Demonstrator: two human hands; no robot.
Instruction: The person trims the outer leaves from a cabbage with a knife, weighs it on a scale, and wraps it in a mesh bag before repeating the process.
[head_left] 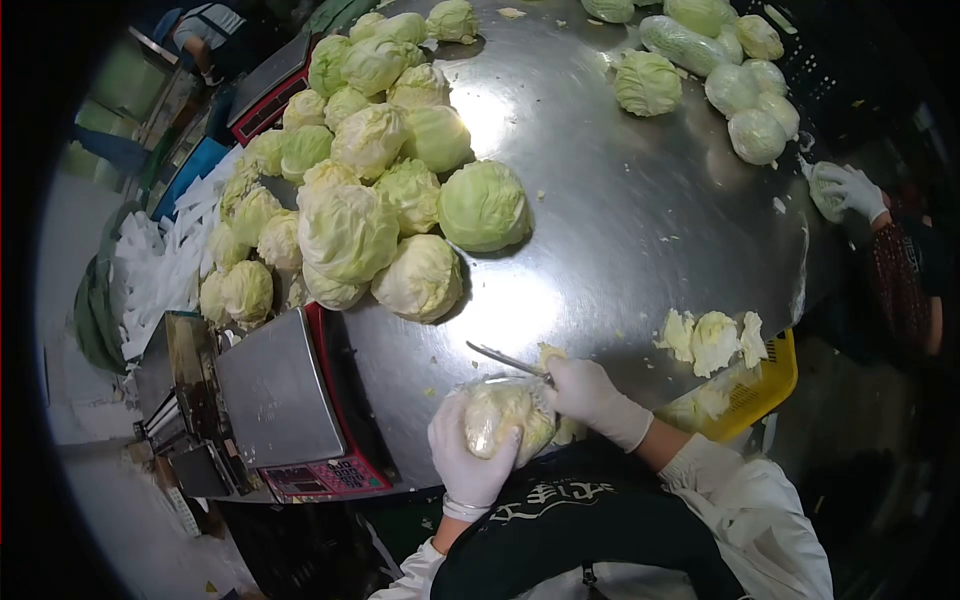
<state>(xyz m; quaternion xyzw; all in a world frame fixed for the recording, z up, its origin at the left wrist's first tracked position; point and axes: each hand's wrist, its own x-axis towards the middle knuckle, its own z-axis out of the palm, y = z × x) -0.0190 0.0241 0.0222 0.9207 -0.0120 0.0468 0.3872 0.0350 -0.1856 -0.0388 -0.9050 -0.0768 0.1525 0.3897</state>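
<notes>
One cabbage (496, 415), apparently film-wrapped, in left hand (470, 448), knife (503, 358) in right hand (597, 398).

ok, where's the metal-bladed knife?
Head view, lower centre: the metal-bladed knife is in the white-gloved right hand, pointing left, just beyond the plastic-wrapped pale cabbage in the left hand.
</notes>
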